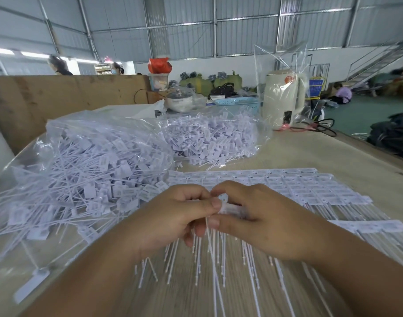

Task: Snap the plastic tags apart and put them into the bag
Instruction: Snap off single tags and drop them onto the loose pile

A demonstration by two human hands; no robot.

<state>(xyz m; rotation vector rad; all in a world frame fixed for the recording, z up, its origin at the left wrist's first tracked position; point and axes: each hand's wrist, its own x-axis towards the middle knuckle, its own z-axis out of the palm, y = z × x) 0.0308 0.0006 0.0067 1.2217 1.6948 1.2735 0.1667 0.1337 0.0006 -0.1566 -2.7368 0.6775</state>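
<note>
My left hand (pixel 175 216) and my right hand (pixel 262 216) meet at the table's middle, both pinching a strip of joined white plastic tags (pixel 228 208) by its flat heads. The tags' thin tails (pixel 209 259) fan down toward me between my wrists. A clear plastic bag (pixel 86 161) heaped with loose separated tags lies open to the left of my hands. Flat sheets of joined tags (pixel 287 186) lie just behind and to the right of my right hand.
A second clear bag of tags (pixel 214 138) sits farther back. Behind it are a cream kettle in plastic wrap (pixel 282 97), a blue basket (pixel 237 102) and a small pot (pixel 178 99). A brown board (pixel 47 99) borders the table's left. People work in the background.
</note>
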